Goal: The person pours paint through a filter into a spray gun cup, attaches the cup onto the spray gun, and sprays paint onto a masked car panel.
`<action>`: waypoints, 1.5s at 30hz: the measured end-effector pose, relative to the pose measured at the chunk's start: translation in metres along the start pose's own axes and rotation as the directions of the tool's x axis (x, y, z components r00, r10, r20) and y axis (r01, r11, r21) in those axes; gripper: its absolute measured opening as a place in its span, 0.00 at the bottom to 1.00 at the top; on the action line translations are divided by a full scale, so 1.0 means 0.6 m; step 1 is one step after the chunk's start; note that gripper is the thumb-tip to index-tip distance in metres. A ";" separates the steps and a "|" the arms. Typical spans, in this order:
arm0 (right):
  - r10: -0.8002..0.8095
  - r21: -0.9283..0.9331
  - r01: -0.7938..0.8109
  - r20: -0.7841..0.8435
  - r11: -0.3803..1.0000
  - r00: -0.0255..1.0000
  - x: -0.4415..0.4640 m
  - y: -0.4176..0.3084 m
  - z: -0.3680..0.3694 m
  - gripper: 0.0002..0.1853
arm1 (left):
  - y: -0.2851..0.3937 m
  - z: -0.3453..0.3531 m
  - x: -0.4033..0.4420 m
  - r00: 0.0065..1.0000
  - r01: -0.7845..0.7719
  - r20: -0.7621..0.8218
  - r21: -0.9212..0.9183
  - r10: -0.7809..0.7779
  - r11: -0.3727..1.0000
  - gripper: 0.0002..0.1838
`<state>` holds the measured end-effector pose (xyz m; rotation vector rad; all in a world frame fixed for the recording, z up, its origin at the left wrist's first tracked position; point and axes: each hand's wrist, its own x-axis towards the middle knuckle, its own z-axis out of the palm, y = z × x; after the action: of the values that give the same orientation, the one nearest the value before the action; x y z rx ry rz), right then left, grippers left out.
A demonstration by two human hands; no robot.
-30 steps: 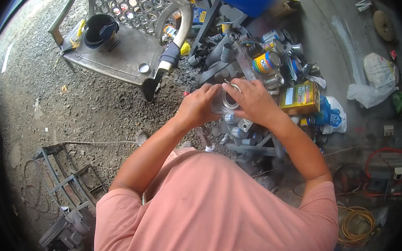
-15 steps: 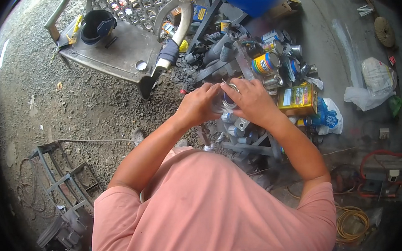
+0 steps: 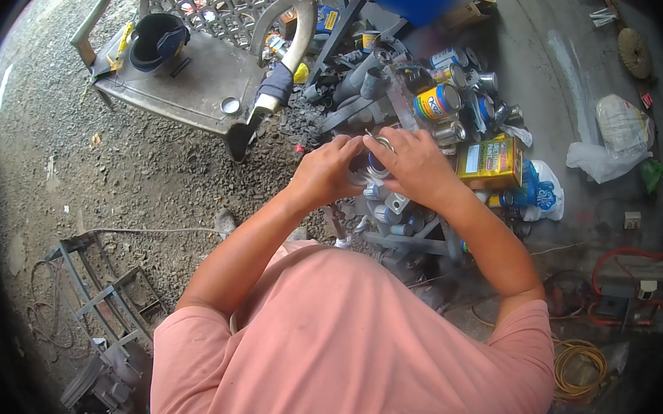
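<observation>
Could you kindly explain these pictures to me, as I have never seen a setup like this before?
There is no machine here: a person works with two bare hands, and a head-worn camera looks forward and down past the pink shirt. The right hand holds a small can with a metal rim; the left hand is close against it, though its exact grip is hidden. Ahead to the left, a plastic chair carries a dark rounded object and a small round item. Around and beyond the right hand lies a jumble of cans, with a yellow rectangular tin among them.
</observation>
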<state>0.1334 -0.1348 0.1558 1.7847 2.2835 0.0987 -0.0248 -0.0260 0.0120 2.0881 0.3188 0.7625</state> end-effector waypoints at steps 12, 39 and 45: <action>-0.005 -0.001 0.005 -0.004 1.000 1.000 -0.002 0.004 -0.001 0.48 | 0.002 0.004 0.003 1.000 0.000 0.001 0.009 0.000 1.000 0.44; -0.017 -0.035 0.017 0.023 0.999 1.000 -0.003 -0.002 -0.043 0.49 | 0.007 0.001 0.006 0.997 0.030 0.076 0.027 -0.032 0.999 0.46; -0.020 -0.034 0.021 0.029 0.999 0.999 0.000 -0.005 -0.045 0.48 | 0.010 -0.002 0.004 0.994 0.045 0.095 0.042 -0.048 0.998 0.46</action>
<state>0.1247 -0.1332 0.1811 1.7350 2.2660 0.1072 -0.0239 -0.0279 0.0183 2.1391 0.3304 0.6303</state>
